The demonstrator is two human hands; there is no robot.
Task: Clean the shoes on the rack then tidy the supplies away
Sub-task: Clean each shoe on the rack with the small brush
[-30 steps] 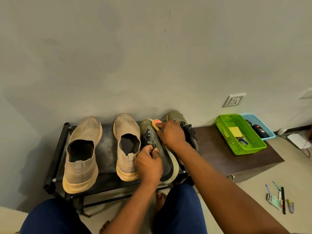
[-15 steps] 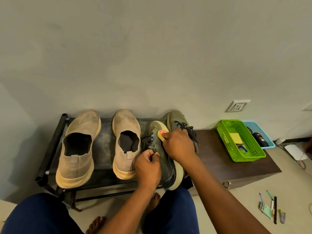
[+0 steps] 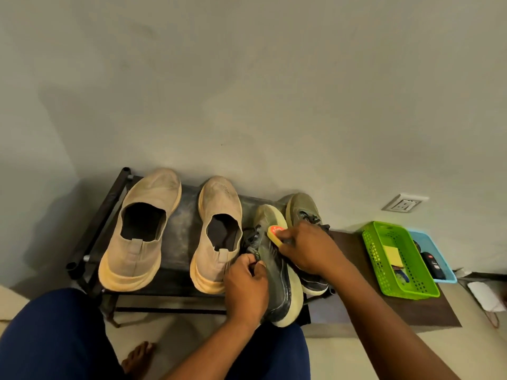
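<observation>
A dark metal shoe rack [image 3: 109, 215] stood against a plain grey plaster wall [image 3: 247, 91], its shelf dusty and scuffed. Two tan knit slip-ons sat on its left half, the left slip-on [image 3: 142, 231] near the rack's left edge and the right slip-on [image 3: 218, 234] toward its middle, both with pale rubbery soles. At the rack's right end the left hand [image 3: 247, 286] pinched the olive sneaker [image 3: 274, 267] by its collar, tilting it on edge, while the right hand [image 3: 307, 250] curled round a yellow sponge applicator [image 3: 275, 234] with an orange cap, pressed to the shoe's side. A second olive sneaker [image 3: 301, 212] lay mostly hidden behind that hand. Farther right, a perforated green basket [image 3: 384, 281] and a blue tray [image 3: 445, 270] stood on a brown mat [image 3: 354, 250]; their contents were hard to make out.
</observation>
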